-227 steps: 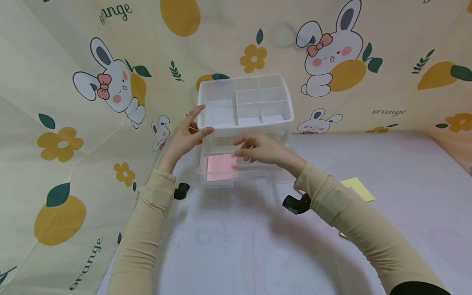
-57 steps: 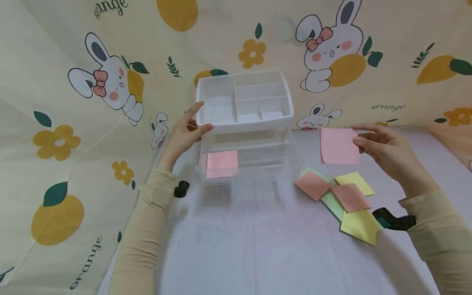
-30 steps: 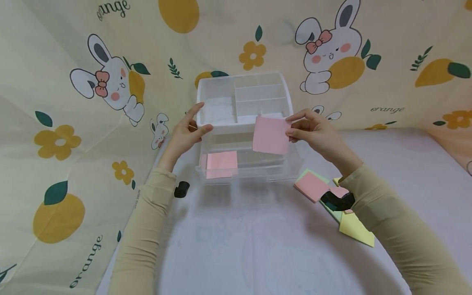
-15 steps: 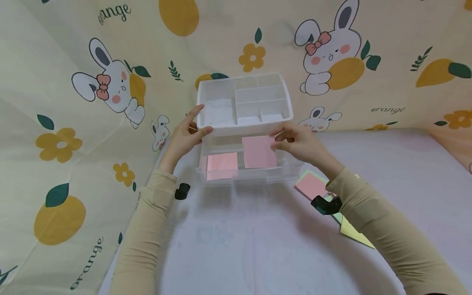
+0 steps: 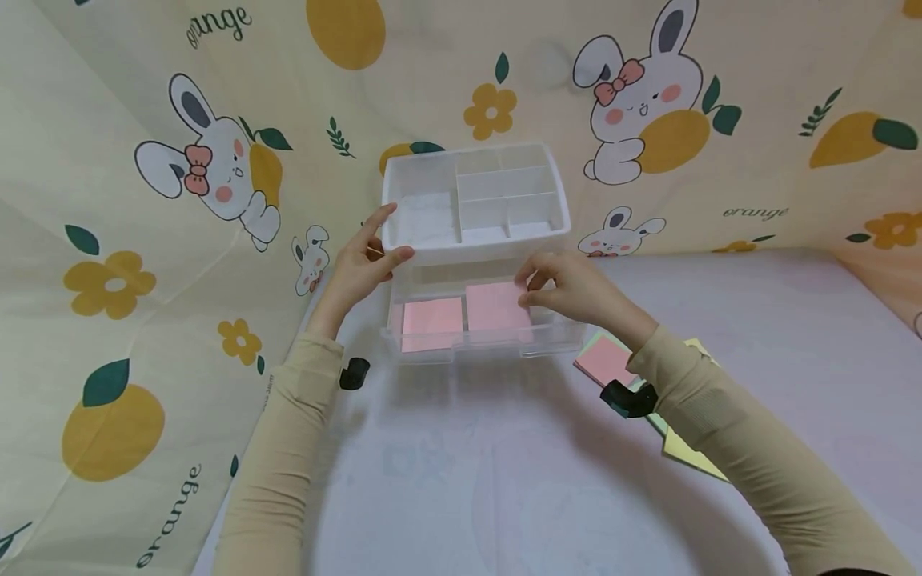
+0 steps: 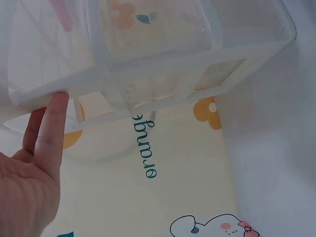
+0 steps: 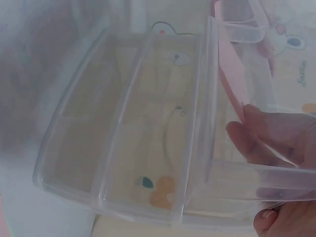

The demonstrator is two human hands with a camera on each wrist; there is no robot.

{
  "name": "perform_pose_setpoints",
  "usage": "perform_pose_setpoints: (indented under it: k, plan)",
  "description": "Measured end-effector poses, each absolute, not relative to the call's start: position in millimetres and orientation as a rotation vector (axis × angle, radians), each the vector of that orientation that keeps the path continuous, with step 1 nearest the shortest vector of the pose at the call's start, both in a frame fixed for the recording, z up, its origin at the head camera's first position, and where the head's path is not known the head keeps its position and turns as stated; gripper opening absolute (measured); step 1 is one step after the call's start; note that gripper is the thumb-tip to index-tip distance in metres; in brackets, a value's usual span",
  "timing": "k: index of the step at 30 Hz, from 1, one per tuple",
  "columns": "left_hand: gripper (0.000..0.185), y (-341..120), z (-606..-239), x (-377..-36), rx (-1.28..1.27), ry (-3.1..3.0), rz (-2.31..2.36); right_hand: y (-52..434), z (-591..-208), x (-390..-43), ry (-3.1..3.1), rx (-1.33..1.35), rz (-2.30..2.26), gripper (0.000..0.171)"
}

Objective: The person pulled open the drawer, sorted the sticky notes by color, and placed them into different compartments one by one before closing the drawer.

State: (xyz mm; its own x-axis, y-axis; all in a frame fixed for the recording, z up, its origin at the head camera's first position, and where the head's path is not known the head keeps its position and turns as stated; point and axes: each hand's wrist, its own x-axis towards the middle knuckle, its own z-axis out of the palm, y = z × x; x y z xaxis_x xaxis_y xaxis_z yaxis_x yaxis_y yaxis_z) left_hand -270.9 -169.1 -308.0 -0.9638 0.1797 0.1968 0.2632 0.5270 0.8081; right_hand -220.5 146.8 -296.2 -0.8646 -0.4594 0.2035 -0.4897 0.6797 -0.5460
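Observation:
A white storage box point(image 5: 471, 254) with a divided top tray stands against the patterned cloth. Its clear drawer point(image 5: 490, 346) is pulled out at the front. My left hand point(image 5: 358, 260) holds the box's upper left corner, thumb on the front rim, other fingers along the side; the left wrist view shows those fingers straight against the plastic. Between thumb and fingers my right hand point(image 5: 565, 284) pinches a pink sticky note pad point(image 5: 495, 306) by its right edge, its lower part down inside the drawer. Another pink sticky note pad point(image 5: 432, 318) lies in the drawer's left compartment.
Right of the box, on the white table surface point(image 5: 432, 480), lies a loose pile of sticky note pads: pink point(image 5: 602, 358), green point(image 5: 657, 424) and yellow point(image 5: 690, 454). My right forearm partly covers them. The bunny-print cloth point(image 5: 432, 96) rises behind and at the left.
My right hand has carried a pink sticky note pad from beside the pile leftward, then down into the drawer beside the other pad. My left hand has stayed on the box.

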Motion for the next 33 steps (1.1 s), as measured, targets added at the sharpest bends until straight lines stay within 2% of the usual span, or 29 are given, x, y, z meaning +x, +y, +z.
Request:
perform_pose_setpoints:
  k: [12, 22, 33]
  plan:
    - [0.068, -168.3, -307.0, -270.0, -0.369, -2.658, -1.45, 144.2, -295.7, -221.3, -2.847, 0.877, 0.802, 0.023]
    - [0.069, -168.7, -307.2, -269.3, -0.382, -2.666, -1.434, 143.4, -293.9, -221.7, -2.854, 0.88, 0.727, 0.018]
    - [0.072, -167.3, -305.9, -268.2, -0.38, -2.662, -1.444, 146.1, -286.9, -218.6, -2.883, 0.835, 0.889, 0.02]
